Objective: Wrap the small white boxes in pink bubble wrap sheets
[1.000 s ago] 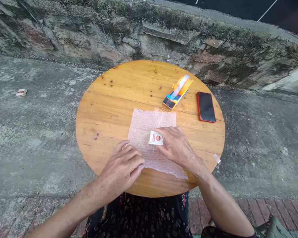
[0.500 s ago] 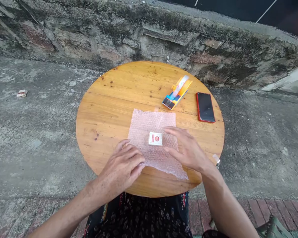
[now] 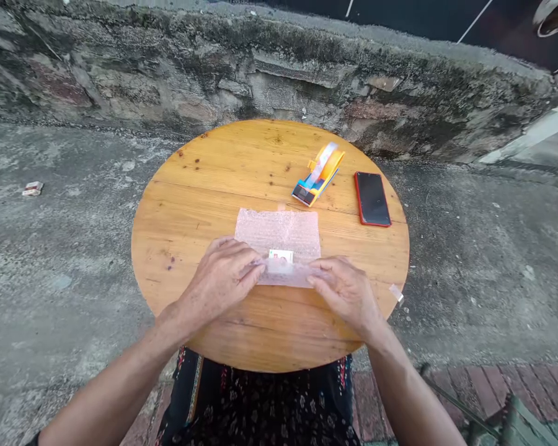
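A sheet of pink bubble wrap (image 3: 279, 229) lies on the round wooden table, its near edge folded up over a small white box with red print (image 3: 281, 254). Only the far part of the box shows clearly; the rest is under the see-through fold. My left hand (image 3: 225, 269) pinches the fold at its left end. At the right end, my right hand (image 3: 346, 288) grips the same fold between thumb and fingers.
A yellow and blue tape dispenser (image 3: 318, 175) stands beyond the wrap. Right of it lies a phone in a red case (image 3: 372, 199). A bit of clear tape (image 3: 395, 292) sticks to the right rim of the table (image 3: 190, 210). A stone wall (image 3: 302, 80) runs behind.
My right hand was open above the wrap and has closed on its near edge. Both hands have folded that edge away from me, over the box. The view has shifted slightly.
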Available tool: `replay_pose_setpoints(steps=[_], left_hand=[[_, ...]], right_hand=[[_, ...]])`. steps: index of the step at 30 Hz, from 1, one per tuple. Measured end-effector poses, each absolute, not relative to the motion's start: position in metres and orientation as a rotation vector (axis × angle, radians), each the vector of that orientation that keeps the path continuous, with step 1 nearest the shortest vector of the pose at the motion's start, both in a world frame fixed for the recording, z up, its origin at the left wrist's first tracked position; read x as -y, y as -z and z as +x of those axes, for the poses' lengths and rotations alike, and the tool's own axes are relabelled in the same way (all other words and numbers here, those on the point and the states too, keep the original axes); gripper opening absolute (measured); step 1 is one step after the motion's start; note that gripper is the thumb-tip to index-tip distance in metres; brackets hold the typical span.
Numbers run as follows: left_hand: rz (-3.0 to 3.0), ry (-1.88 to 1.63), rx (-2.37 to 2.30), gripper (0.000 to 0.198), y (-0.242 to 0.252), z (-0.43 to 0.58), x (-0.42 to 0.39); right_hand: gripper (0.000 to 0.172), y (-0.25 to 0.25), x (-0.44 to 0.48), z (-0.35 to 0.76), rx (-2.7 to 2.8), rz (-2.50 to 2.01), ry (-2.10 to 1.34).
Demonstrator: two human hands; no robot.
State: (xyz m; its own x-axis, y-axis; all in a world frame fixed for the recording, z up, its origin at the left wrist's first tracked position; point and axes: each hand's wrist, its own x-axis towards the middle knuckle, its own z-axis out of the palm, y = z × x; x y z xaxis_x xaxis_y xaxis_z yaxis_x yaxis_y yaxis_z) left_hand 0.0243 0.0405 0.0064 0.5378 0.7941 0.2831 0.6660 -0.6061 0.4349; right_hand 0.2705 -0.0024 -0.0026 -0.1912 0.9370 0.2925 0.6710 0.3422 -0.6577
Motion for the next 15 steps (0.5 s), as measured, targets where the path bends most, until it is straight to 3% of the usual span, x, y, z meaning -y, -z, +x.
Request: replay_pose_setpoints(steps=[9, 15], left_hand=[[2.517, -0.634, -1.233, 0.020, -0.001, 0.029, -0.069], [2.489, -0.605, -1.288, 0.023, 0.004, 0.031, -0.069]], right_hand=[[0.015, 0.013, -0.022, 0.269, 1.784, -1.500, -0.494], [0.030, 0.008, -0.020, 0.266, 1.893, -1.534, -0.182]])
